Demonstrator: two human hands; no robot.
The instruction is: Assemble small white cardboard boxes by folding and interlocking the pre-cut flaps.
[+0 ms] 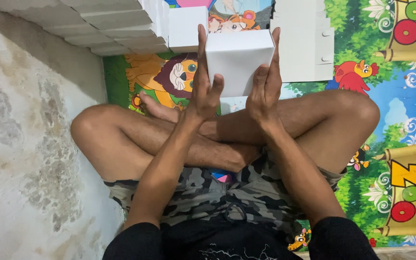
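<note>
A white cardboard box (pixel 239 60) is held up in front of me, above my crossed legs. My left hand (pixel 203 86) presses flat against its left side, fingers stretched upward. My right hand (pixel 266 82) presses its right side, index finger reaching the top edge. Both palms clamp the box between them.
Stacks of flat white cardboard blanks (pixel 116 24) lie at the upper left, and more folded white boxes (pixel 309 43) stand at the upper right. A colourful cartoon animal mat (pixel 400 120) covers the floor. A stained wall (pixel 25 144) runs along the left.
</note>
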